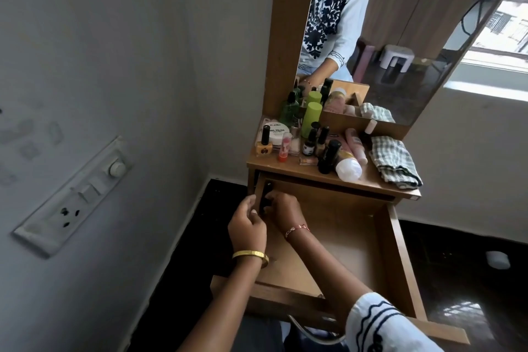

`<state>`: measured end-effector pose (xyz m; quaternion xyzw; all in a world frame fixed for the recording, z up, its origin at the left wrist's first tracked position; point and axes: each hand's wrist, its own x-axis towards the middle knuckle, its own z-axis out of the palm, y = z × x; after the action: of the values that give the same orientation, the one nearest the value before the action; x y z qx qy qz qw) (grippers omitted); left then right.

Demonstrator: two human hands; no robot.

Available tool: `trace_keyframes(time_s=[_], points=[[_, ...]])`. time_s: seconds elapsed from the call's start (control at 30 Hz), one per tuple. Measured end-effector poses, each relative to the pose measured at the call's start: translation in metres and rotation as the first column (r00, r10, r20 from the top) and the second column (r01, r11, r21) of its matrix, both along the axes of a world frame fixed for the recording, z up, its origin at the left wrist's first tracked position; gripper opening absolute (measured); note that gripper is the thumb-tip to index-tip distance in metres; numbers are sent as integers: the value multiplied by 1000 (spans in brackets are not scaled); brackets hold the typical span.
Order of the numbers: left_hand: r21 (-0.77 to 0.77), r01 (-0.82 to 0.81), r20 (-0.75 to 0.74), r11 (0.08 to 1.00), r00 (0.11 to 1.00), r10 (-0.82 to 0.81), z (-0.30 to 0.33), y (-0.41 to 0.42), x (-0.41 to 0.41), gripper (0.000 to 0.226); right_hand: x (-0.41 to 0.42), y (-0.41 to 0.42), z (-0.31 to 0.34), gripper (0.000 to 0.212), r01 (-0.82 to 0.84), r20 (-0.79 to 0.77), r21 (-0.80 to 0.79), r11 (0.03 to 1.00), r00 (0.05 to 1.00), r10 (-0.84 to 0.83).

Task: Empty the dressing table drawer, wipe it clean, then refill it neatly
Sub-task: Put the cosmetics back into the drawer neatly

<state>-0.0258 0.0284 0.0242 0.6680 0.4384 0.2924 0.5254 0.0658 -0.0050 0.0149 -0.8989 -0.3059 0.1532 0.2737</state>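
The wooden drawer (385, 251) of the dressing table is pulled out, and its floor is mostly bare. A small black bottle (268, 190) stands in its far left corner. My right hand (281, 207) reaches into that corner and closes around a black item there, which it partly hides. My left hand (247, 226) is just outside the drawer's left wall with curled fingers, close to the right hand; what it holds is not visible. Many cosmetic bottles (313, 134) crowd the tabletop above, beside a checked cloth (395, 161).
A mirror (400, 23) rises behind the tabletop and reflects a person's torso. A grey wall with a switch panel (74, 197) is close on the left. The dark floor (457, 280) lies to the right with a small white object (498, 258) on it.
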Motion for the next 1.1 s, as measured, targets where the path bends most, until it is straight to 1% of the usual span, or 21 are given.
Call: trace_keyframes(time_s=[0.13, 0.2, 0.37, 0.47, 0.6, 0.7, 0.8, 0.87, 0.97, 1.03, 1.1], points=[[-6, 0, 14, 1000, 1000, 0, 4, 0, -1, 33, -4, -6, 5, 37, 0, -3, -13, 1000, 1000, 0], [-6, -1, 20, 1000, 1000, 1, 5, 0, -3, 32, -7, -11, 11, 38, 17, 19, 15, 1000, 1000, -18], [37, 36, 58, 999, 998, -38, 11, -5, -6, 31, -12, -28, 35, 21, -12, 138, 122, 992, 990, -5], [66, 55, 91, 996, 994, -61, 15, -4, -4, 30, -6, -33, 55, 19, 7, 180, 212, 977, 983, -46], [62, 67, 153, 996, 985, -75, 29, 5, 6, 30, 10, -28, 89, 17, 20, 273, 253, 967, 958, -92], [81, 99, 177, 992, 978, -112, 46, 20, 22, 30, 26, -21, 110, 19, 37, 285, 297, 954, 950, -126], [166, 122, 162, 979, 975, -149, 59, 39, 42, 29, 50, -11, 120, 21, 55, 304, 243, 968, 944, -130], [230, 121, 132, 966, 979, -154, 64, 50, 54, 29, 62, -3, 125, 24, 40, 330, 149, 988, 940, -88], [349, 114, 2, 930, 992, -122, 69, 64, 69, 35, 70, 8, 131, 34, -17, 331, -21, 1000, 943, 23], [381, 132, -58, 915, 991, -119, 72, 71, 77, 40, 71, 13, 131, 40, -52, 314, -65, 996, 947, 70], [391, 177, -121, 903, 983, -140, 74, 77, 84, 42, 71, 16, 128, 41, -74, 286, -84, 994, 953, 95]])
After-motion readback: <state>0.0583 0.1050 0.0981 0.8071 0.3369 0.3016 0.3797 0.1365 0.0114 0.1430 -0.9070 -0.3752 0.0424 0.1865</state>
